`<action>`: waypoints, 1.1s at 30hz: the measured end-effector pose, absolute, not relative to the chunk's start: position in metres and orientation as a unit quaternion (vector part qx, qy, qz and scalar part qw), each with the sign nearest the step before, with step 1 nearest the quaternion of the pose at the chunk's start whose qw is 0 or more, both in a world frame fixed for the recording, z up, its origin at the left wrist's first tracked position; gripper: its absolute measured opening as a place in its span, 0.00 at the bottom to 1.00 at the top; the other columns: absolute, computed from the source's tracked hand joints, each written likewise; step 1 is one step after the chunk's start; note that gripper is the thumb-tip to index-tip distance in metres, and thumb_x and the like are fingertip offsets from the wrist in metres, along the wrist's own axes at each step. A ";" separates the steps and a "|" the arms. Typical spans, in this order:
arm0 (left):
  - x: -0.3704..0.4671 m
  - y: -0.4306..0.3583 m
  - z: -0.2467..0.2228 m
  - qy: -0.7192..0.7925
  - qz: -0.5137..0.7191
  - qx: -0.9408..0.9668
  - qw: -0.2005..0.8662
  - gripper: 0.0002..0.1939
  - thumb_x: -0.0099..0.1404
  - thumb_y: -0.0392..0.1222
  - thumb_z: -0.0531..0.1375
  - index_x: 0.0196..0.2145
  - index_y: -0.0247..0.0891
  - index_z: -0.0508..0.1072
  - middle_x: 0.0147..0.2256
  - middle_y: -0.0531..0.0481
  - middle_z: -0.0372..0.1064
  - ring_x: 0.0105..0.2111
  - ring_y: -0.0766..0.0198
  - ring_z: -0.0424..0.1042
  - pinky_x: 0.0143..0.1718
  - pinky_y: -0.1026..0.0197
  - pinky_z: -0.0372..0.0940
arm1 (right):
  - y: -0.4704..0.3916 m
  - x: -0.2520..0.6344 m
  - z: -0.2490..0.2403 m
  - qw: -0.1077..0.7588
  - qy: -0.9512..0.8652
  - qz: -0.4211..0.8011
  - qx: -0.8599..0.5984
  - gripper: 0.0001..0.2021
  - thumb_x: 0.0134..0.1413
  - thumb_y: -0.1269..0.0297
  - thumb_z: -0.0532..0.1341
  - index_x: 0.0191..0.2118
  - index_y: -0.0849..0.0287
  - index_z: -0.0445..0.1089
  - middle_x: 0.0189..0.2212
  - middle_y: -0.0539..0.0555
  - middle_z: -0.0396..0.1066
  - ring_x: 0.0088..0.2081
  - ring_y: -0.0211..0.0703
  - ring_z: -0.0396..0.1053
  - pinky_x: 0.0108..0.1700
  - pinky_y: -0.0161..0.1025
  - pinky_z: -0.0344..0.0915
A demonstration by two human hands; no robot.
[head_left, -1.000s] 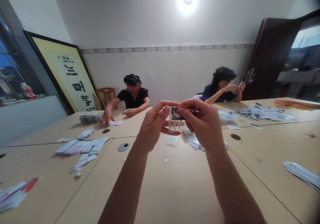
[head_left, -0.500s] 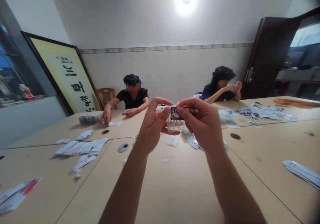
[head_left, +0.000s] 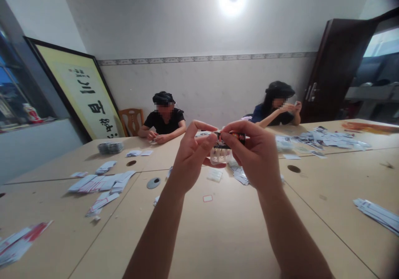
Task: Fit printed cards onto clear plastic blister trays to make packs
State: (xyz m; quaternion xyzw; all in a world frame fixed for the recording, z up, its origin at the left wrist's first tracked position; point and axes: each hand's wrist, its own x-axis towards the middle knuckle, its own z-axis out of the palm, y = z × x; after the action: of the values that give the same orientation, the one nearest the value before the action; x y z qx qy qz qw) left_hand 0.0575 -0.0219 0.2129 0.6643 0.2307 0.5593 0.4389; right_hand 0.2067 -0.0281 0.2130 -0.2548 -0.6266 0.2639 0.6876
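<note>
In front of my chest, my left hand [head_left: 190,160] grips a small clear plastic box [head_left: 220,156] with slim light-coloured pieces inside. My right hand [head_left: 259,152] pinches a small black printed label [head_left: 222,142] with red and white marks. The label lies along the top edge of the box, and both thumbs press on it. Whether it is stuck down I cannot tell. Below the hands, a flat clear plastic piece [head_left: 215,175] and a white label with a red border [head_left: 207,198] lie on the table [head_left: 218,237].
Stacks of white paper slips [head_left: 96,183] lie on the left, with more slips [head_left: 378,216] at the right edge. A pile of labels [head_left: 330,139] is at the back right. Two people [head_left: 165,119] sit across the table, handling small items. Cable holes [head_left: 294,169] pierce the tabletop.
The black label has tilted back at the box's top edge, so less of its face shows. Across the table, the left person's reaching hand has drawn back to meet the other hand.
</note>
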 end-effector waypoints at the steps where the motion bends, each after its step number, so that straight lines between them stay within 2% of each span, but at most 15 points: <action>1: 0.058 -0.022 0.213 0.232 0.560 0.664 0.438 0.16 0.67 0.54 0.63 0.44 0.43 0.66 0.31 0.56 0.71 0.24 0.68 0.74 0.27 0.62 0.78 | -0.028 0.207 0.213 0.687 -0.627 0.265 -0.255 0.03 0.56 0.67 0.66 0.31 0.57 0.74 0.20 0.45 0.66 0.16 0.26 0.52 0.17 0.31 0.46; 8: 0.058 -0.021 0.213 0.220 0.565 0.650 0.458 0.15 0.68 0.54 0.62 0.42 0.43 0.66 0.28 0.58 0.67 0.22 0.69 0.74 0.26 0.63 0.77 | -0.026 0.207 0.212 0.688 -0.626 0.277 -0.242 0.03 0.56 0.67 0.66 0.31 0.57 0.74 0.21 0.45 0.67 0.16 0.25 0.50 0.16 0.30 0.45; 19: 0.056 -0.020 0.214 0.223 0.565 0.655 0.450 0.14 0.68 0.54 0.62 0.43 0.43 0.66 0.28 0.58 0.68 0.21 0.71 0.72 0.26 0.65 0.76 | -0.030 0.209 0.217 0.672 -0.630 0.310 -0.235 0.03 0.56 0.68 0.66 0.31 0.58 0.74 0.20 0.44 0.65 0.16 0.25 0.52 0.17 0.31 0.45; 25: 0.056 -0.020 0.212 0.209 0.564 0.662 0.448 0.14 0.69 0.54 0.61 0.43 0.43 0.66 0.30 0.58 0.68 0.23 0.71 0.73 0.26 0.66 0.76 | -0.030 0.207 0.215 0.684 -0.624 0.299 -0.231 0.03 0.55 0.69 0.66 0.31 0.59 0.74 0.22 0.44 0.68 0.16 0.24 0.52 0.16 0.29 0.45; 33: 0.058 -0.023 0.214 0.182 0.558 0.664 0.464 0.13 0.67 0.46 0.66 0.42 0.43 0.66 0.30 0.57 0.68 0.28 0.70 0.75 0.28 0.67 0.77 | -0.027 0.207 0.213 0.693 -0.628 0.276 -0.222 0.03 0.56 0.69 0.66 0.31 0.59 0.74 0.22 0.44 0.69 0.15 0.23 0.52 0.16 0.28 0.45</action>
State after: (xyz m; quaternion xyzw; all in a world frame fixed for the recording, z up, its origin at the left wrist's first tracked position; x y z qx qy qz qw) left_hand 0.0583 -0.0227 0.2137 0.6637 0.1817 0.5578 0.4640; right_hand 0.2071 -0.0268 0.2128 -0.2223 -0.6281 0.2758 0.6928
